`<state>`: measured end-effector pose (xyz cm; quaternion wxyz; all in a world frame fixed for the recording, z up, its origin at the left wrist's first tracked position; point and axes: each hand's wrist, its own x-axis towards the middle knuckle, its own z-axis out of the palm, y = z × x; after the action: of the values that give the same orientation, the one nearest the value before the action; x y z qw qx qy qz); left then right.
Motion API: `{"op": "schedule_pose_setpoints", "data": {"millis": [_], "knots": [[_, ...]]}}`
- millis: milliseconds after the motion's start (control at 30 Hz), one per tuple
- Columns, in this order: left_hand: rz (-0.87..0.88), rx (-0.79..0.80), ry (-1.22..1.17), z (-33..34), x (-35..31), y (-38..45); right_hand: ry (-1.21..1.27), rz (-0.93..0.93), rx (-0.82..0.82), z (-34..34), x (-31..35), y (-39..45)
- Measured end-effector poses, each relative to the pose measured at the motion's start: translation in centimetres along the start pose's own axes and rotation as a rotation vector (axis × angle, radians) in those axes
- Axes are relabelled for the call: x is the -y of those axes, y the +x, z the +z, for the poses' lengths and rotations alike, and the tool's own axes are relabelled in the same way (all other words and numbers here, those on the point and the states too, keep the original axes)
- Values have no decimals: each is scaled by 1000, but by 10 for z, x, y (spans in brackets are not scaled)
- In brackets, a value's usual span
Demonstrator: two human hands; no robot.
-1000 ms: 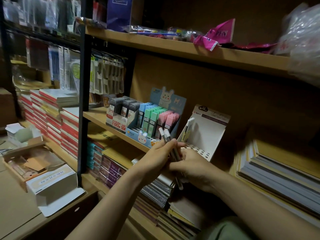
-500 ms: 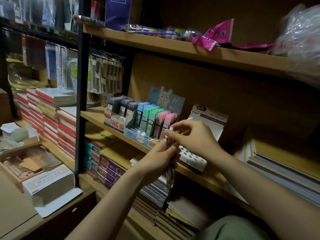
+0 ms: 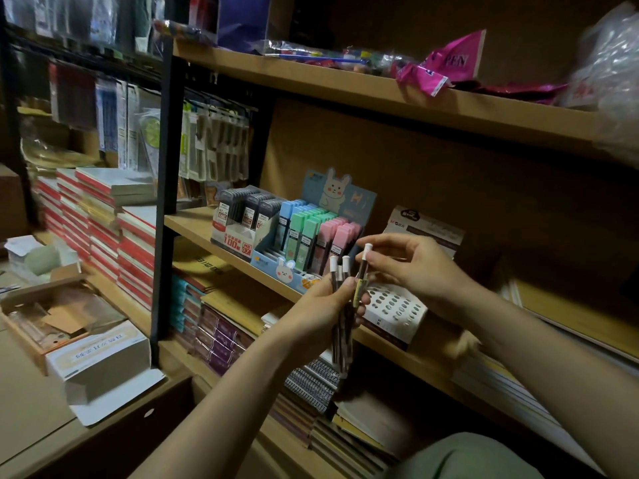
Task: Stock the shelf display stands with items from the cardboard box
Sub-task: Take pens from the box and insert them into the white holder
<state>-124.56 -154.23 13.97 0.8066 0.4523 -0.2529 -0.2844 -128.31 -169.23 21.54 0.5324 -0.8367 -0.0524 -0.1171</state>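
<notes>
Since half a second ago the right hand (image 3: 411, 267) has drawn back from the white display stand (image 3: 394, 312), now pinching one pencil (image 3: 363, 267) by its upper end, tip pointing down just above the stand's holes. Largest near the stand is the wooden shelf (image 3: 193, 226) it sits on. Left of the stand, touching or nearly so, sits the blue rabbit display box (image 3: 294, 271) of pastel lead cases, then a black lead case box (image 3: 238, 236) further left. In front of the stand the left hand (image 3: 325, 305) grips a bundle of pencils (image 3: 340, 340), white caps up.
</notes>
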Motion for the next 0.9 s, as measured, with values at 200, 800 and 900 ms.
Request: {"op": "schedule_pose_setpoints", "data": {"millis": [200, 800, 900], "knots": [[21, -224, 144, -11, 9, 8, -140, -138, -164, -5, 4, 5], [-88, -244, 188, -22, 13, 9, -455, -326, -442, -10, -35, 19], [-73, -201, 215, -23, 16, 9, -493, -283, -465, -15, -26, 31]]}}
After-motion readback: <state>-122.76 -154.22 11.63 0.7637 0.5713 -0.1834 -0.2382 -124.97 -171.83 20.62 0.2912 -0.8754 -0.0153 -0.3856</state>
